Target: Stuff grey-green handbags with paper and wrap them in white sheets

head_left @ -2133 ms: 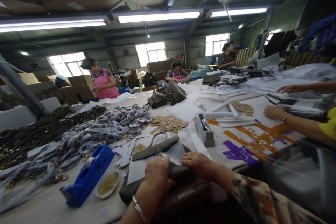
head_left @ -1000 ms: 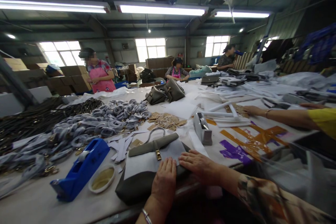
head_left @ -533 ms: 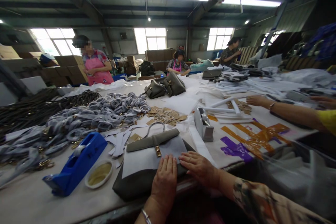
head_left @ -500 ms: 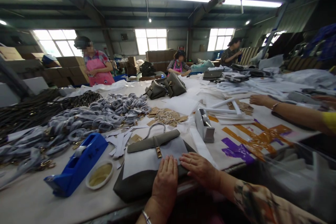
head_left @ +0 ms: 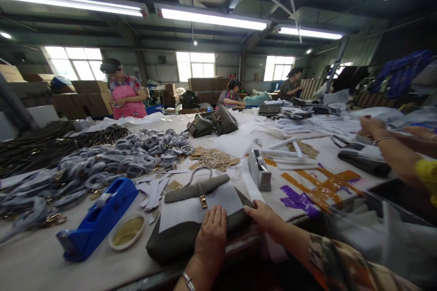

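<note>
A dark grey-green handbag (head_left: 177,241) lies at the table's front edge, its flap (head_left: 194,188) fastened by a gold clasp (head_left: 203,201). Under the flap, a white sheet (head_left: 179,213) covers part of the bag's front. My left hand (head_left: 211,234) rests flat on the sheet and the bag, fingers stretched out below the clasp. At the bag's right edge, my right hand (head_left: 266,216) is closed with its thumb against the side; its other fingers are partly hidden. Just beyond it lies a white roll-like strip (head_left: 251,184).
A blue tape dispenser (head_left: 99,218) and a round dish (head_left: 127,232) stand left. A grey tape dispenser (head_left: 260,170) stands behind my right hand. Wrapped grey handles (head_left: 136,159) heap at left; orange tape (head_left: 321,186) lies right. A co-worker's hand (head_left: 372,126) is at far right.
My right hand has moved from lying on the bag's front to its right edge, its fingers now curled. My left hand stays flat. The co-worker's arm at right has shifted, and the view tilts up.
</note>
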Demonstrator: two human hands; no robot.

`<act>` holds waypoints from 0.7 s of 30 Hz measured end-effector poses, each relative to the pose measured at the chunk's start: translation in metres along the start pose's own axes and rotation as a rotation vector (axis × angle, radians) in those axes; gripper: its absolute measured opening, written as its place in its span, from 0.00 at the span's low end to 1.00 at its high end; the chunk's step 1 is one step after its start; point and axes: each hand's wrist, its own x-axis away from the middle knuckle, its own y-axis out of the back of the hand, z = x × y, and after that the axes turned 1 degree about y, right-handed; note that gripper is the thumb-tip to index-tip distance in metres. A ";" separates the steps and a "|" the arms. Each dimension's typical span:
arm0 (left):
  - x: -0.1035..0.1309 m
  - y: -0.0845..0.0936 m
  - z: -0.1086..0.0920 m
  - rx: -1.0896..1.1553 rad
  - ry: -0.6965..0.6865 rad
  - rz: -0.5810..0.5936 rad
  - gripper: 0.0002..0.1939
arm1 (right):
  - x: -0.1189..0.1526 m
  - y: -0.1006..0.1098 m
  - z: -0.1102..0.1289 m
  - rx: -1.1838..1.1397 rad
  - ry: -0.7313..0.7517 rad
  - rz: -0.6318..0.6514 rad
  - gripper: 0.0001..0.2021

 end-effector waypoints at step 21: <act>-0.003 0.035 0.014 0.346 0.132 0.109 0.44 | 0.017 -0.012 0.046 -0.391 -0.180 0.128 0.11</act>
